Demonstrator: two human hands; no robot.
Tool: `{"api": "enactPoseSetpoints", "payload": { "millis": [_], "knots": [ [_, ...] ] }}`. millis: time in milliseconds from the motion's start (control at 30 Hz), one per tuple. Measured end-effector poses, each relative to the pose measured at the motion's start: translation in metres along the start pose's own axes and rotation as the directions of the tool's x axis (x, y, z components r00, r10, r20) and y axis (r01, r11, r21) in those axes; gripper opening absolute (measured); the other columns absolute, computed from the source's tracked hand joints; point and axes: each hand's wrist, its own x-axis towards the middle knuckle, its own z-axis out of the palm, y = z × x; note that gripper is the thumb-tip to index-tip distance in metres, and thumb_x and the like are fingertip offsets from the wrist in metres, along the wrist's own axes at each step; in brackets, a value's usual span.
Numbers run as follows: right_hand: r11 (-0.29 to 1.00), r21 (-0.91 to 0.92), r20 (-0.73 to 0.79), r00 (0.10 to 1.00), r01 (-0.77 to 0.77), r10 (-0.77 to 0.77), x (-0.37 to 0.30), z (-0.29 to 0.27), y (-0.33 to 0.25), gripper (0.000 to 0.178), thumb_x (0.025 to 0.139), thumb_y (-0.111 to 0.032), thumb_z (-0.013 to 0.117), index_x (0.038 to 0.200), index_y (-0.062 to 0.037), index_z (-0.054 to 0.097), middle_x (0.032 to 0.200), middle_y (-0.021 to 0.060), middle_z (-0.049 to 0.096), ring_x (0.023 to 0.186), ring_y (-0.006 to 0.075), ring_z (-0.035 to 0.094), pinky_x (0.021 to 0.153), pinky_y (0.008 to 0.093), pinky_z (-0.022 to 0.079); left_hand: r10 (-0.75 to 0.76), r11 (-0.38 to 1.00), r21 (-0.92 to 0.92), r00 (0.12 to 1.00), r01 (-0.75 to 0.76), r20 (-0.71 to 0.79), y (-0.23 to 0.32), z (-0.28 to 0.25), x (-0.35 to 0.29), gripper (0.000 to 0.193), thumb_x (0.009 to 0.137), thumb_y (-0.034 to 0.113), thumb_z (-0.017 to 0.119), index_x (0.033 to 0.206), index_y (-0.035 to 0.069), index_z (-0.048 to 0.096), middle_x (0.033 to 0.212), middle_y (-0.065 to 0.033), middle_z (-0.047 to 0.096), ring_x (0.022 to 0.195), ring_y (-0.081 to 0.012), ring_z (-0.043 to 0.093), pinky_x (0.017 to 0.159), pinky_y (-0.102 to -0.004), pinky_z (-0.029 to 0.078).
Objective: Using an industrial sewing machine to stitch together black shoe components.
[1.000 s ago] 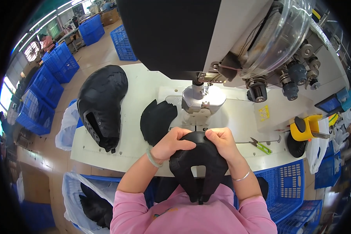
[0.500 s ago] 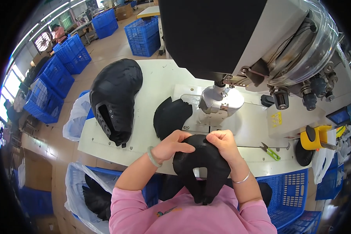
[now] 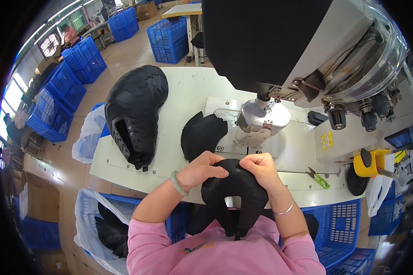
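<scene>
Both hands grip the top edge of a black, curved fabric piece (image 3: 236, 185) with an opening in its middle, held over the table's front edge. My left hand (image 3: 204, 170) pinches its upper left with the thumb on top. My right hand (image 3: 260, 170) pinches the upper right, thumb likewise on top. Just beyond lies a flat black fabric piece (image 3: 201, 135), beside the white arm of a sewing machine (image 3: 261, 117). A stack of nested black moulded pieces (image 3: 137, 110) rests on the table's left side.
Green-handled thread snips (image 3: 319, 178) lie at the table's right front. A yellow holder (image 3: 366, 162) stands farther right. Below the table are a blue crate (image 3: 337, 229) and a plastic-lined crate (image 3: 89, 220) with black pieces. The machine's dark head (image 3: 257, 41) overhangs the far side.
The view has shifted slightly. Both hands keep their pinch on the black fabric piece, which has barely moved.
</scene>
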Motion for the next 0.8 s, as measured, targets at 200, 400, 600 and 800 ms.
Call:
{"api": "enactPoseSetpoints", "payload": {
  "millis": [200,400,600,800],
  "knots": [
    [0.999,-0.042,0.009,1.0,-0.001,0.002,-0.001,-0.002,0.005,0.017,0.091,-0.01,0.066,0.082,0.0047,0.071,0.072,0.0007,0.066,0.062,0.0042,0.056,0.056,0.0196,0.046,-0.028,0.986,0.162,0.999,0.03,-0.016,-0.001,-0.001,0.004,0.015,0.074,0.009,0.066,0.074,-0.006,0.069,0.063,0.0018,0.059,0.057,-0.0046,0.049,0.051,-0.0227,0.038],
    [1.0,0.009,0.008,1.0,-0.017,0.017,0.001,-0.002,0.013,0.019,0.092,-0.011,0.066,0.082,0.0041,0.071,0.072,0.001,0.066,0.063,0.0047,0.057,0.056,0.0198,0.046,-0.067,0.987,0.146,0.997,0.072,-0.043,-0.004,-0.004,0.009,0.014,0.073,0.009,0.065,0.069,-0.005,0.067,0.061,0.0026,0.057,0.055,-0.0051,0.049,0.049,-0.0231,0.037],
    [0.989,0.066,0.044,0.991,-0.129,0.126,-0.004,0.001,0.013,0.02,0.094,-0.013,0.062,0.095,0.0053,0.071,0.083,0.0032,0.069,0.068,0.005,0.058,0.059,0.0198,0.045,-0.072,0.996,0.052,0.992,0.077,-0.1,-0.007,-0.007,-0.004,0.018,0.074,0.009,0.065,0.085,-0.005,0.069,0.071,-0.0004,0.063,0.064,-0.0054,0.054,0.056,-0.0229,0.041],
    [0.974,0.217,0.345,0.938,-0.065,-0.015,-0.031,0.008,-0.004,0.045,0.09,-0.003,0.06,0.133,0.003,0.054,0.124,0.0157,0.064,0.109,0.0226,0.063,0.09,0.0336,0.051,0.215,0.966,0.233,0.85,-0.113,-0.482,0.036,-0.065,-0.077,0.028,0.068,0.008,0.062,0.091,-0.006,0.068,0.078,-0.0035,0.065,0.075,-0.0126,0.059,0.07,-0.0255,0.046]
  ]
}}
